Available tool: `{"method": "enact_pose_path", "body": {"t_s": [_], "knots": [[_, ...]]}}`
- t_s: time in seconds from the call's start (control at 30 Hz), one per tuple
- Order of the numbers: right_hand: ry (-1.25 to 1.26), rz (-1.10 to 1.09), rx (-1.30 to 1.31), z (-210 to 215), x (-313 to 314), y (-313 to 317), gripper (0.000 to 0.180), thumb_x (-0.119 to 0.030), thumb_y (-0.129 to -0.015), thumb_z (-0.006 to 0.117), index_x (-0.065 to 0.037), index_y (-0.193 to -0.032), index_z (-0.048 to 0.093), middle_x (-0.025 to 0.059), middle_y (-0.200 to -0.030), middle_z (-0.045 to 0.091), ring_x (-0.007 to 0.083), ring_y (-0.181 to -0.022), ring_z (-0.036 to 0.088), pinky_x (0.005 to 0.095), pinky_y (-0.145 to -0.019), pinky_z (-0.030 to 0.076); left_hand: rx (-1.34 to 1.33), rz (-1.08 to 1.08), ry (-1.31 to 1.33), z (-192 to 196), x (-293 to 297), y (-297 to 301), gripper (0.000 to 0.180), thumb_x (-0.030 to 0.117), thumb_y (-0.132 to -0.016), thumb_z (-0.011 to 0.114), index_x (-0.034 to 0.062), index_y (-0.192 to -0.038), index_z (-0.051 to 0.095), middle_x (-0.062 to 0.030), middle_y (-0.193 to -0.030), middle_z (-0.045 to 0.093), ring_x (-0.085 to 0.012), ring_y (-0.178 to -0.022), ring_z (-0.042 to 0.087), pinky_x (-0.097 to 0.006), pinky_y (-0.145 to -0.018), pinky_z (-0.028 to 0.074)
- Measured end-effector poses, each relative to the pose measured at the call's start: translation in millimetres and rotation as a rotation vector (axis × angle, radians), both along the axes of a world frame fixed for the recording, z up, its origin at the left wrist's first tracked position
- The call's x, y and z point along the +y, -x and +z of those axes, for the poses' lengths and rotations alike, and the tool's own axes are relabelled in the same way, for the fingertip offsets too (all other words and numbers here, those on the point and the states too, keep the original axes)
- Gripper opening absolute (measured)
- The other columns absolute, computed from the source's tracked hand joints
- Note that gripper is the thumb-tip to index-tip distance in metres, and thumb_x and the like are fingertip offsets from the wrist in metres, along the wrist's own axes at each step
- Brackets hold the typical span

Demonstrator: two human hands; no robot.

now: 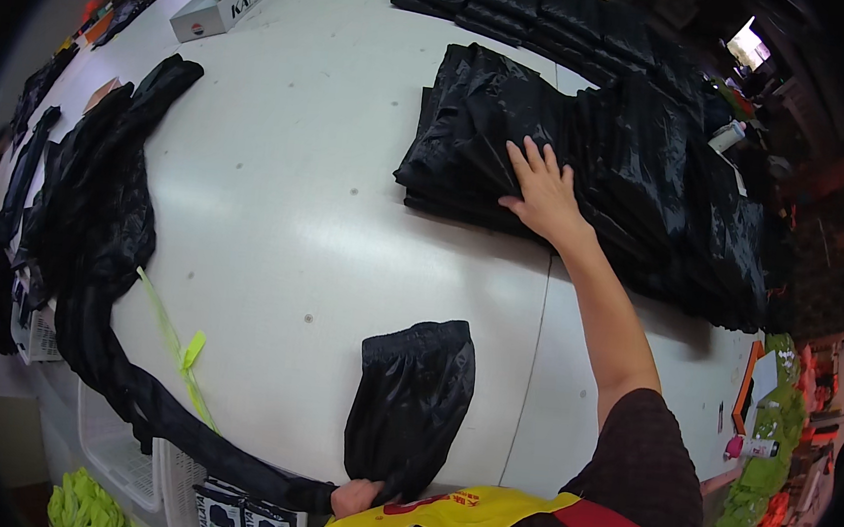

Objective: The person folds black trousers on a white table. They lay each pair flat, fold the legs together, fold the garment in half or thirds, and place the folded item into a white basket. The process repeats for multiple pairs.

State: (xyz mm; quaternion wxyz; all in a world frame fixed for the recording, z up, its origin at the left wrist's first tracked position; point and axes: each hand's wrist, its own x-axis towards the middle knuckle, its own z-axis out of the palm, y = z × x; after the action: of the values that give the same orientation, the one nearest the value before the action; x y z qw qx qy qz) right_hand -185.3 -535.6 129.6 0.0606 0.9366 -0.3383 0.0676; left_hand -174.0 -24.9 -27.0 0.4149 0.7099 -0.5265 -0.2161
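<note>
We locate the black garment (416, 393) with the gathered waistband at the middle of the near edge of the table (246, 208), waistband facing the table's far side. Our left hand (355, 499) is at the garment's near end; its fingers are curled closed on the fabric. Our right hand (548, 199) lies palm down, fingers spread and gripping nothing, on the folded black stack (660, 184) at the table's right half. We note further black stacks (554, 19) along the table's far edge. Loose black garments (112, 196) cover the table's left side and trail along its near edge, beside a yellow-green strap (191, 352). We find a white box (208, 12) at the table's far left and a pink-capped bottle (752, 448) by its right edge.
</note>
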Motion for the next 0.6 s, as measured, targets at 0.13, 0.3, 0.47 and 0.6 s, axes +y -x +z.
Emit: {"method": "enact_pose_path", "body": {"t_s": [0.13,0.3,0.47,0.6], "knots": [[0.078,-0.02,-0.174,-34,-46,7,0.069,-0.025,-0.079,0.067,-0.01,-0.137,0.032,0.0179,-0.14,0.033,0.0392,-0.128,0.031,0.0519,-0.1,0.03,-0.077,0.097,0.101,32,-20,6,0.024,0.02,-0.06,0.079,0.0056,-0.071,0.063,-0.0098,-0.059,0.055,-0.0266,-0.052,0.055,-0.034,-0.046,0.043],[0.171,0.066,-0.565,-25,40,10,0.062,-0.03,-0.078,0.066,0.002,-0.126,0.043,0.0238,-0.129,0.043,0.0369,-0.121,0.039,0.0454,-0.099,0.033,-0.187,0.121,0.04,42,-17,8,0.021,0.023,-0.068,0.075,0.0061,-0.075,0.064,-0.01,-0.061,0.054,-0.028,-0.055,0.056,-0.036,-0.047,0.042],[-1.289,-0.16,-0.611,-78,172,56,0.096,-0.05,-0.072,0.069,0.004,-0.138,0.025,0.0267,-0.136,0.035,0.0337,-0.127,0.037,0.0375,-0.105,0.029,-0.155,0.14,0.037,47,-16,15,0.018,0.02,-0.074,0.07,0.0045,-0.079,0.064,-0.0122,-0.065,0.056,-0.0315,-0.06,0.057,-0.038,-0.051,0.043],[-1.795,-0.171,-0.832,-81,238,83,0.083,-0.03,-0.068,0.078,0.0,-0.132,0.034,0.0166,-0.122,0.049,0.0245,-0.109,0.051,0.0325,-0.091,0.043,0.163,0.229,-0.072,52,7,41,0.021,0.018,-0.078,0.067,-0.0012,-0.086,0.063,-0.013,-0.072,0.062,-0.0243,-0.065,0.06,-0.031,-0.057,0.045]]}}
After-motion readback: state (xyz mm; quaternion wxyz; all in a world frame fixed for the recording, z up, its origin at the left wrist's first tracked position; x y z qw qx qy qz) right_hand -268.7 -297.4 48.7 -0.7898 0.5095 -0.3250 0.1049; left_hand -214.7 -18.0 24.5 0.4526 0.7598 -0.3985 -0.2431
